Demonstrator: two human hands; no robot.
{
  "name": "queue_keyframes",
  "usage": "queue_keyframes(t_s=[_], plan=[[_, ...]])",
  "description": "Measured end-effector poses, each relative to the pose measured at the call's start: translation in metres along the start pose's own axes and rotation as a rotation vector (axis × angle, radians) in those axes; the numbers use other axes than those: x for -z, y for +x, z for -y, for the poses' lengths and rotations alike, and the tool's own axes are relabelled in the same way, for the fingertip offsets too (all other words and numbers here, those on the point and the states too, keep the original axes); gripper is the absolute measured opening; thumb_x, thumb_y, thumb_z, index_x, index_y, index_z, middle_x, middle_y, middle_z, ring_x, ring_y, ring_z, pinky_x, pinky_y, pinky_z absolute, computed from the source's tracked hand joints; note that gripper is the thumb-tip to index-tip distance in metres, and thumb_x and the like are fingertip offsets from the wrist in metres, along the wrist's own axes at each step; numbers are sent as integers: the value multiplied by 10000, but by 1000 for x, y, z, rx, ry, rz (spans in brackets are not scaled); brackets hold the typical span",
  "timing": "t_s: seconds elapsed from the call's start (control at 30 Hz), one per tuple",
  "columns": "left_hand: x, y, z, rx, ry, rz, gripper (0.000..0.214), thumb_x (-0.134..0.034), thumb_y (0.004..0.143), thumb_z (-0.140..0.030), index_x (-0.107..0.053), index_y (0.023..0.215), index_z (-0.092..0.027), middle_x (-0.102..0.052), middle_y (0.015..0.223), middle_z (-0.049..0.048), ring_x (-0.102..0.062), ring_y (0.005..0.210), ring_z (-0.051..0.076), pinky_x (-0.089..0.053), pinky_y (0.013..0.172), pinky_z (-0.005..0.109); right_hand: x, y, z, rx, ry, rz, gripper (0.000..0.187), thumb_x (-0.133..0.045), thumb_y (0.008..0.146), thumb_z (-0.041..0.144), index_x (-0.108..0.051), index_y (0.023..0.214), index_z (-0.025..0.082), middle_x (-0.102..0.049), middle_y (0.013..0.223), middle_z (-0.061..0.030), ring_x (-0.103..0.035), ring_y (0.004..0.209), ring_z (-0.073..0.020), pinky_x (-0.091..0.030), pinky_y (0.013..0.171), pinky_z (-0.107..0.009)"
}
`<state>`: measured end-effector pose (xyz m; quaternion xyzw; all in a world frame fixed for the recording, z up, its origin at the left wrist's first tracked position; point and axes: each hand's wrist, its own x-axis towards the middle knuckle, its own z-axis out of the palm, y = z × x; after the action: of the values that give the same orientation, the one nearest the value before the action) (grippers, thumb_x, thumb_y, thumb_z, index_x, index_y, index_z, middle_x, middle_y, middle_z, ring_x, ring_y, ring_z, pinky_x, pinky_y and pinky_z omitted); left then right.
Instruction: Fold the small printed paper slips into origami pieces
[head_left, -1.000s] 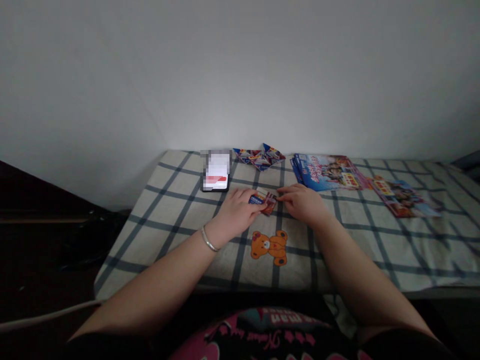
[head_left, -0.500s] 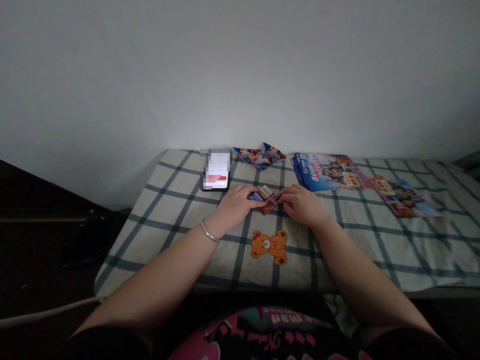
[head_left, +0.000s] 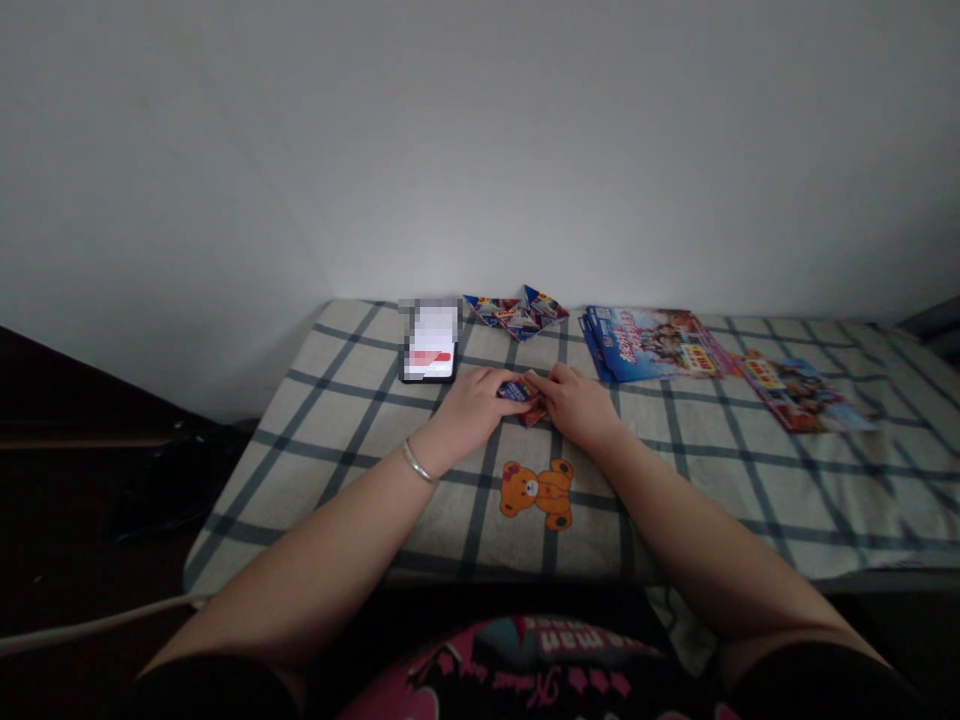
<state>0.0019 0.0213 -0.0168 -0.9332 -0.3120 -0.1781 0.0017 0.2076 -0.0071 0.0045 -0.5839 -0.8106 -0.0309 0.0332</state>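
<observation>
Right hand [head_left: 581, 405] shifted onto folded paper [head_left: 516, 390], front table edge [head_left: 517, 571] well apart

Checked cloth [head_left: 322, 405], lit phone [head_left: 430, 335], zigzag folded paper [head_left: 519, 318], overlapping leaflets [head_left: 660, 345], small folded packet [head_left: 516, 390].

So the left hand [head_left: 472, 410], silver bangle [head_left: 418, 463] on the wrist, had a little folded paper [head_left: 514, 390] pinched, and the right hand [head_left: 579, 402] had its fingers on the other side of it. A lit phone [head_left: 431, 345] lay just behind, near a zigzag folded piece [head_left: 517, 315]. Glossy flyers [head_left: 660, 345] sat off to the right, all on a checked cloth [head_left: 360, 420] with a bear picture [head_left: 536, 493].
</observation>
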Motion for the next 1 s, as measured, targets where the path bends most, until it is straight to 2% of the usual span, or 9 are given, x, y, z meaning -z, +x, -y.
queue_keyframes(t_s=[0.23,0.4,0.67,0.87,1.0], plan=[[9,4,-12,7,11,-4,324,-570,872,-113,-749,1077,-288,-615,1265,76,-539,1174,243,-422,1043,456,1,1,2,-34,-28,36,445,-421,988,277,-515,1421,317,-621,1106,-103,-614,966,-228,-471,776,-295],[15,7,-16,34,-18,50,331,-600,828,-146,-748,1092,-279,-637,1254,70,-549,1176,248,-423,1051,452,1,1,2,-37,-32,17,443,-419,982,276,-524,1408,333,-620,1094,-91,-624,969,-241,-481,742,-310],[21,-1,-20,48,85,78,360,-567,889,-196,-693,1199,-326,-618,1328,42,-484,1242,294,-390,1037,510,4,1,2,-64,-23,50,461,-423,981,269,-503,1428,341,-626,1123,-94,-612,1011,-229,-475,788,-300],[28,-9,-25,75,107,48,355,-579,896,-212,-669,1234,-273,-658,1263,40,-478,1219,302,-397,1018,490,2,1,0,-43,-14,32,467,-438,970,258,-511,1424,340,-635,1098,-85,-620,986,-229,-476,781,-305],[34,-12,-23,99,90,61,302,-622,874,-245,-703,1165,-242,-695,1195,44,-487,1202,310,-419,990,488,2,1,0,-49,-5,32,475,-442,963,239,-518,1421,340,-637,1111,-84,-619,994,-223,-476,790,-297]])
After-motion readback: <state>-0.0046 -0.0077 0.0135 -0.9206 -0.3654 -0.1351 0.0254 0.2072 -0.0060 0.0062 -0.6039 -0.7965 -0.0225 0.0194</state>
